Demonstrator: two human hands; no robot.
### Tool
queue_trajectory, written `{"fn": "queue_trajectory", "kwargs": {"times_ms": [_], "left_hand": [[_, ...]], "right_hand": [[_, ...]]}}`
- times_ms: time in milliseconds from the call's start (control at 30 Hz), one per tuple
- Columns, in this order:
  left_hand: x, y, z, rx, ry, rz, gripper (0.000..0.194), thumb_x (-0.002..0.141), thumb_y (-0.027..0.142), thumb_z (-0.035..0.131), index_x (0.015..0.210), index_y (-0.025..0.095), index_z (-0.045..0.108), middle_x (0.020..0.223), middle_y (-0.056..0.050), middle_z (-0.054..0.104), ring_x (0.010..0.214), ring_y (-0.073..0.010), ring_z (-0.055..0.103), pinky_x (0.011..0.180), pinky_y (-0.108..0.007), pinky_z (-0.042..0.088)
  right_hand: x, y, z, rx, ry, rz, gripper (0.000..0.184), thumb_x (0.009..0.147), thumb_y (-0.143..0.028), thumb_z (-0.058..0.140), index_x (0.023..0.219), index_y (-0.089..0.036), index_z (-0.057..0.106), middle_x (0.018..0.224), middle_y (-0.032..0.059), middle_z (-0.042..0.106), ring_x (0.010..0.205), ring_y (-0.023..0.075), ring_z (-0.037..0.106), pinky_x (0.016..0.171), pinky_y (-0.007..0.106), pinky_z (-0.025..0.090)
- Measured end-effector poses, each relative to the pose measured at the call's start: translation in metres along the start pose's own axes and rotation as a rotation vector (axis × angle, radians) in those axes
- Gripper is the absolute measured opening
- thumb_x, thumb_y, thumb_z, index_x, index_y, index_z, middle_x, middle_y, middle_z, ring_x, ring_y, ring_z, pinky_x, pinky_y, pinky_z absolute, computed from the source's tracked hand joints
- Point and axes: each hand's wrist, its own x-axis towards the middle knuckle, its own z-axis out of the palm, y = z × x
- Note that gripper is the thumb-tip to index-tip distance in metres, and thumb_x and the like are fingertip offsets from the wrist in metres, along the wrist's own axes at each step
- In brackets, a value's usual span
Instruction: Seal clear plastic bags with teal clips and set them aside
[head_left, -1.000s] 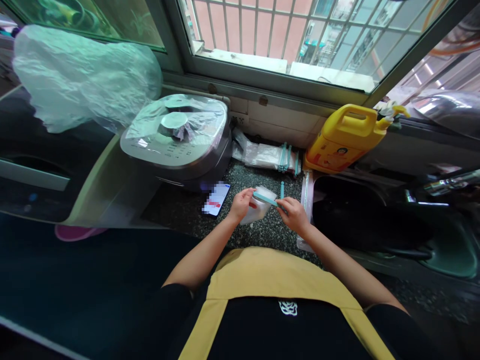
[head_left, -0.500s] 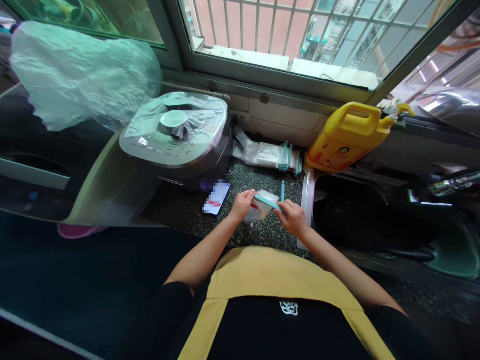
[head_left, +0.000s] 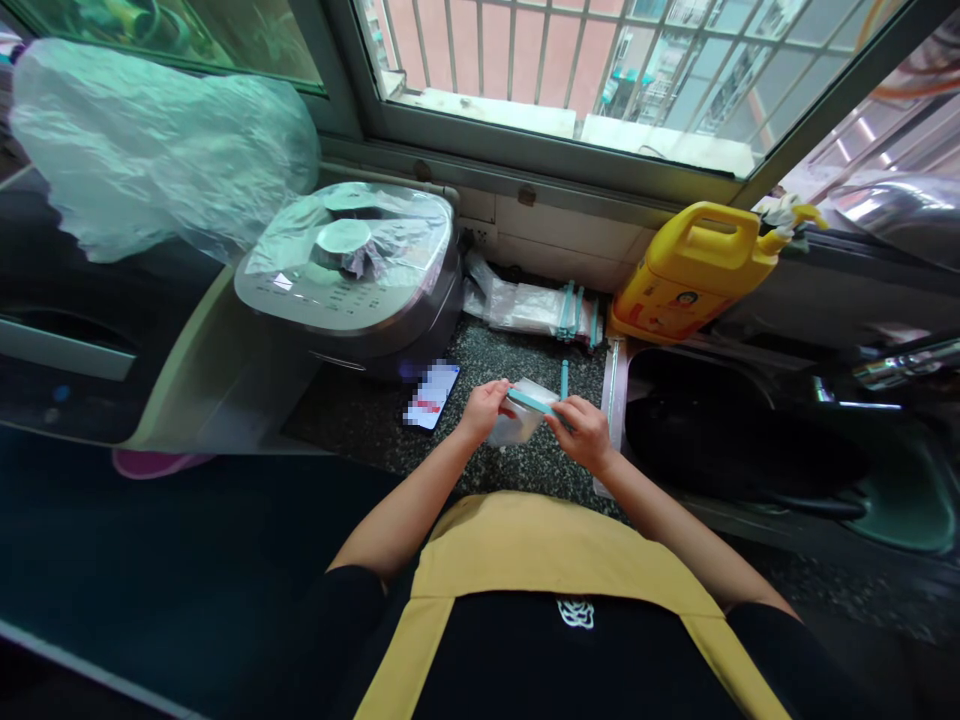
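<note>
Over the speckled worktop (head_left: 491,352), the left hand (head_left: 486,408) and right hand (head_left: 585,432) pinch a blue strip (head_left: 531,401) near its ends, fingers closed. It lies across a small see-through bag (head_left: 516,428). A phone (head_left: 431,398) lies left; a yellow jug (head_left: 686,278) stands far right.

From my remote seat I see a small, translucent whitish bag (head_left: 513,430) crossed by a straight teal strip (head_left: 531,402), which slopes down to the right. Film shows on both sides of it. Both sit over the dark speckled counter (head_left: 499,352); contact I can't tell.
</note>
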Motion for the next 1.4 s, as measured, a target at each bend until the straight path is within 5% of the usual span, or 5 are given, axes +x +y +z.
{"fn": "queue_trajectory", "kwargs": {"times_ms": [1400], "left_hand": [[-0.0047, -0.0014, -0.0038, -0.092, -0.019, -0.044, 0.033, 0.070, 0.045, 0.066, 0.065, 0.013, 0.060, 0.052, 0.002, 0.055, 0.048, -0.0089, 0.048, 0.045, -0.021, 0.039]], "right_hand": [[0.0045, -0.0015, -0.0011, 0.031, 0.110, -0.130, 0.012, 0.086, -0.025, 0.056, 0.087, -0.021, 0.067, 0.073, 0.0059, 0.065, 0.067, 0.0168, 0.062, 0.060, 0.029, 0.052]]}}
